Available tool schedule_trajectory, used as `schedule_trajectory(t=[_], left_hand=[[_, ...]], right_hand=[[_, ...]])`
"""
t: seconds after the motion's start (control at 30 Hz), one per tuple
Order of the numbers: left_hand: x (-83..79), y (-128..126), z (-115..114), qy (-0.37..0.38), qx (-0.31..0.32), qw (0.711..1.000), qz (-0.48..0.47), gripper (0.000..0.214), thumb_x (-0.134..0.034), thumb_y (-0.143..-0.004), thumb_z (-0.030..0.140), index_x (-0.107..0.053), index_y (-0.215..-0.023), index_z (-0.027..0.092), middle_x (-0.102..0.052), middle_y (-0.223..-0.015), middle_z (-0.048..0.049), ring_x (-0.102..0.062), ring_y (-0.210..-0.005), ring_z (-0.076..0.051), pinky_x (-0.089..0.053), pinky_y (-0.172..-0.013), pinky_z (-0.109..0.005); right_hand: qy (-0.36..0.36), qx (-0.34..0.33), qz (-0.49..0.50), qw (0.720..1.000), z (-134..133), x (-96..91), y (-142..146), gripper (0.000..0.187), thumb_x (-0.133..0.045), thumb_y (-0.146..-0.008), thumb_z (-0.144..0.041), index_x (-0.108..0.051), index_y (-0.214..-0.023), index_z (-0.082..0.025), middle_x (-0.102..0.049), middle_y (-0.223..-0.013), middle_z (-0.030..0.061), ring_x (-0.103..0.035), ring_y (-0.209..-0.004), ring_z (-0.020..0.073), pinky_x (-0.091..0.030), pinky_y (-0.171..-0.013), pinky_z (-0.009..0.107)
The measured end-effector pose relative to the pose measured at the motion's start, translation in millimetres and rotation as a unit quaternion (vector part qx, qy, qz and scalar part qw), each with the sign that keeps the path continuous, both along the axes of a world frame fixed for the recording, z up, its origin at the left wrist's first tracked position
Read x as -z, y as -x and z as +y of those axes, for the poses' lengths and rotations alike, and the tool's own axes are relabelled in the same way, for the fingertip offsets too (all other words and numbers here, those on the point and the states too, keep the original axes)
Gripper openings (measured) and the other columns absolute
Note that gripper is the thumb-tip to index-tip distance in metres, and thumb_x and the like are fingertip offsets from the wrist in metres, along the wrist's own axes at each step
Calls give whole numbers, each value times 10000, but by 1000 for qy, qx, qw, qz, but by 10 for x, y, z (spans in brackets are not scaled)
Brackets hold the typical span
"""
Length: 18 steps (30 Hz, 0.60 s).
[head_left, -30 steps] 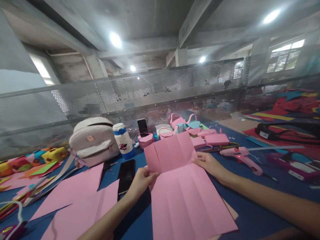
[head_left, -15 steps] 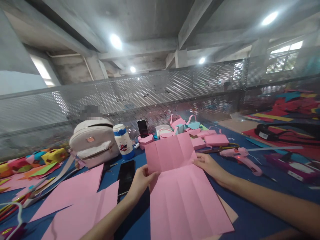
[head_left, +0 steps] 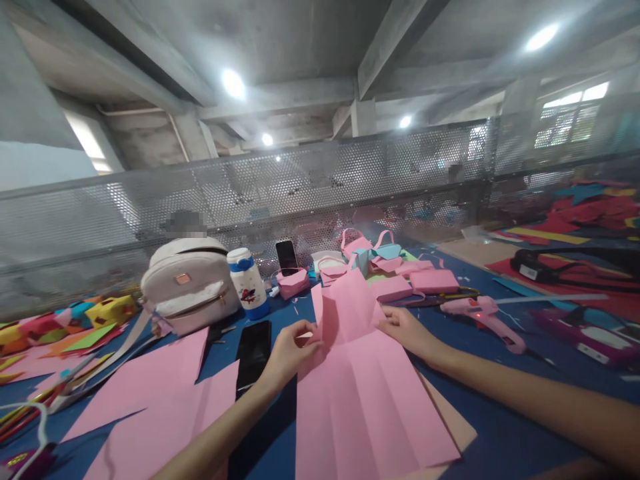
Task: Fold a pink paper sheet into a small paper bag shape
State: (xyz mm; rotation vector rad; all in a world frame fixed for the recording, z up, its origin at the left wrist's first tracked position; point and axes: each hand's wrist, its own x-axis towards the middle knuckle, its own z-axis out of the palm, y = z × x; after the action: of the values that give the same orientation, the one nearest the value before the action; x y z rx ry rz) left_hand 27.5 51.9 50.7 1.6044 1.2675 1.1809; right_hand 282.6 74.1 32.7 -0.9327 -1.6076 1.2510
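A large pink sheet of paper [head_left: 360, 393] with several lengthwise creases and one crosswise crease lies before me, its far part raised. My left hand [head_left: 297, 347] pinches its left edge near the crosswise crease, where the far left strip bends upright. On the opposite edge, my right hand [head_left: 400, 330] grips the paper between thumb and fingers. Under the sheet's right side a peach-coloured piece [head_left: 453, 417] sticks out. Beside my left hand lies a black phone [head_left: 254, 350]. More pink sheets [head_left: 150, 393] rest at the left.
A white backpack [head_left: 187, 287] and a bottle [head_left: 247, 283] stand at the back left. Small pink paper bags [head_left: 395, 289] sit behind the sheet. On the right lies a pink glue gun [head_left: 487, 319], its light lit, near a purple device [head_left: 585, 340]. A perforated metal screen [head_left: 310, 187] borders the table.
The sheet's far left strip has folded up and inward at my left hand. Both hands have moved slightly closer together, and the far edge has tilted lower.
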Motion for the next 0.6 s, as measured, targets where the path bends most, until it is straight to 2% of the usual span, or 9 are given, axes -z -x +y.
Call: schedule_trajectory(t=[0.2, 0.33, 0.43, 0.53, 0.6], left_hand=[[-16, -49, 20, 13, 38, 999, -26, 261, -800, -545, 292, -633, -704, 170, -644, -759, -23, -632, -759, -189, -492, -673, -252], [10, -16, 49, 40, 44, 998, -23, 298, -786, -591, 358, -669, -773, 152, -678, -796, -49, -640, -745, -198, -472, -679, -265], [17, 27, 57, 66, 54, 996, -4, 302, -744, -648, 386, -701, -818, 140, -704, -824, -63, -639, -762, -204, -452, -713, -270], [-6, 63, 57, 93, 85, 992, 26, 301, -727, -658, 409, -723, -778, 134, -705, -764, -59, -627, -725, -207, -427, -670, -261], [-35, 79, 57, 110, 117, 986, 51, 287, -734, -644, 411, -727, -717, 134, -688, -695, -48, -606, -675, -198, -400, -618, -250]], right_hand=[[2, -16, -2, 1000, -11, -12, 31, 441, -662, -741, -537, -680, -934, -141, -723, -825, 75, -687, -799, 273, -535, -686, 364], [7, -19, 2, 1000, -15, -23, 36, 464, -656, -745, -537, -669, -974, -133, -727, -865, 89, -692, -820, 282, -540, -705, 379], [13, -31, 8, 999, -20, -21, 35, 471, -647, -758, -524, -646, -1032, -141, -724, -967, 108, -691, -891, 293, -544, -768, 409], [-1, -41, 14, 999, 3, 4, 16, 487, -637, -777, -485, -587, -1154, -181, -680, -1144, 123, -654, -1045, 298, -515, -894, 442], [-41, -5, 6, 999, 40, 17, -9, 552, -646, -767, -446, -512, -1251, -217, -592, -1299, 128, -568, -1197, 292, -453, -997, 452]])
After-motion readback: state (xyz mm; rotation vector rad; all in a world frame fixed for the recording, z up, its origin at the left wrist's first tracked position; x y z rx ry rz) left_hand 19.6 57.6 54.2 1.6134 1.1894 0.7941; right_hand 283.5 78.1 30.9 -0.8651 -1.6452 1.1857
